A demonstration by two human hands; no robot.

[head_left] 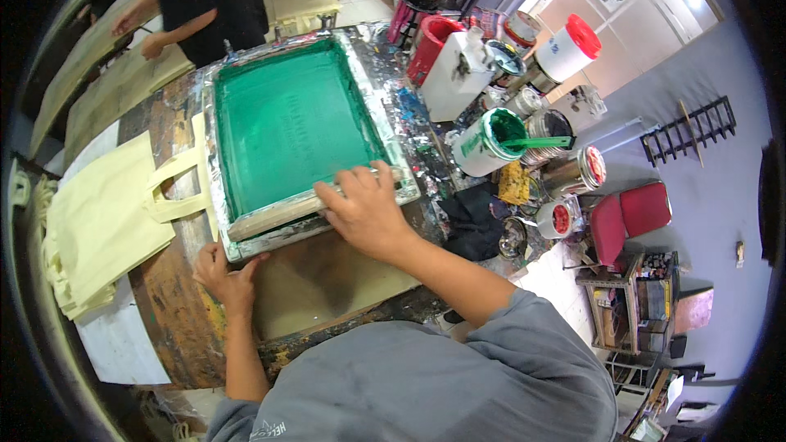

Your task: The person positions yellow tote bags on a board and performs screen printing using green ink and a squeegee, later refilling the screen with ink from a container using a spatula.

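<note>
One screen and one squeegee count two hands between them, a right hand [364, 209] and a left hand [223, 278], at the near edge of the worktop [176, 303]. The screen [381, 119] and squeegee [278, 214] are joined at the left edge by one stack of bags [106, 217], too close-packed to number. By the right edge: one jug [454, 74], one green-streaked tub [483, 147] with one spatula [536, 143], one red-lidded tub [565, 49], one yellow block [514, 184] and cans too crowded to count. Beyond that edge, one chair [639, 217]; past the far left corner, one co-worker [213, 8].
</note>
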